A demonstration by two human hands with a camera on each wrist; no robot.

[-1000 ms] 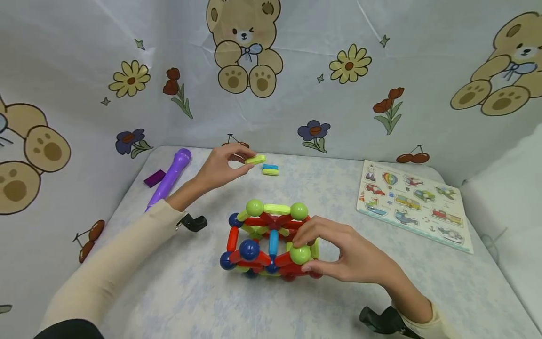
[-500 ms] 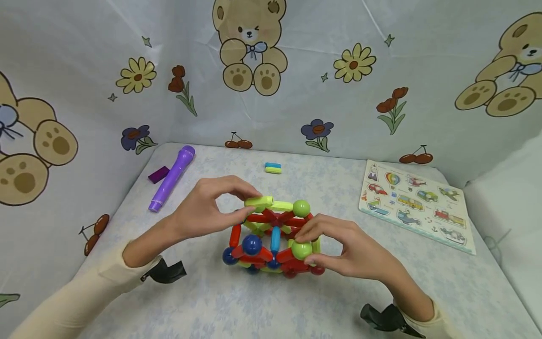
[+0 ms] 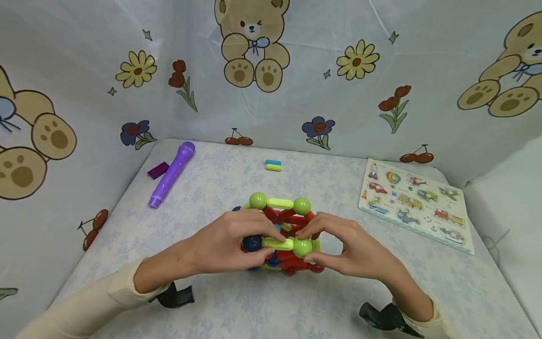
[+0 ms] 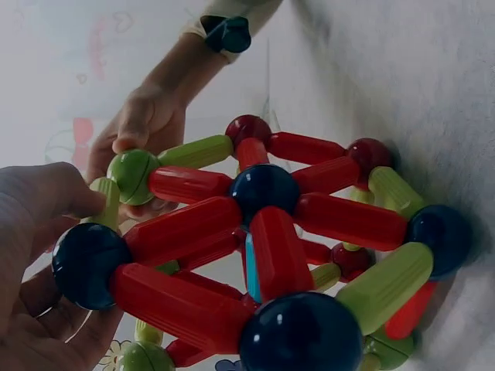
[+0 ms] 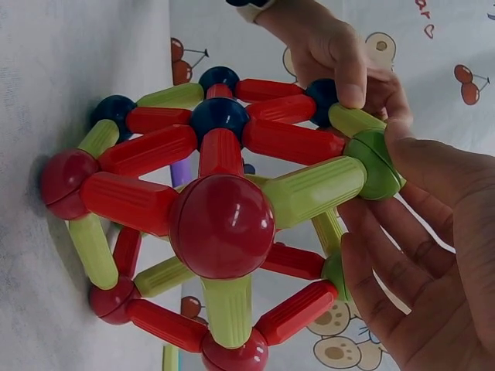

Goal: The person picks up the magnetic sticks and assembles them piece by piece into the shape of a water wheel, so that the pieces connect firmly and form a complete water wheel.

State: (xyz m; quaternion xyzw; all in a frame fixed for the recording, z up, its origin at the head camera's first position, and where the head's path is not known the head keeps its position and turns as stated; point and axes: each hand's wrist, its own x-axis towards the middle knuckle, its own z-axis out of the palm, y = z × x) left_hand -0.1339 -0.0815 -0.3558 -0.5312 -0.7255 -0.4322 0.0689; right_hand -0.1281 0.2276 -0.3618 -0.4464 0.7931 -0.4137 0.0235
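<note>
A magnetic stick-and-ball model (image 3: 292, 262) of red, yellow-green and blue rods stands on the table. My left hand (image 3: 226, 241) pinches a yellow-green rod (image 3: 279, 243) between thumb and fingers, at the model's near upper edge. That rod spans from a dark blue ball (image 4: 91, 267) to a green ball (image 5: 375, 164). On the other side my right hand (image 3: 349, 247) holds the green ball between thumb and fingertips. Parts of the model's left side are hidden behind my left hand in the head view. Red balls (image 5: 222, 226) form its lower right corners.
A blue rod and a yellow-green rod (image 3: 273, 167) lie side by side behind the model. At the back left are a purple toy microphone (image 3: 171, 175) and a dark purple block (image 3: 158, 170). A picture puzzle board (image 3: 417, 207) lies at right. A bear-print cloth (image 3: 271, 108) hangs behind the table.
My left hand has brought the yellow-green rod from the back of the table toward me, over the model, and down against the green ball. My right hand has stayed at that ball.
</note>
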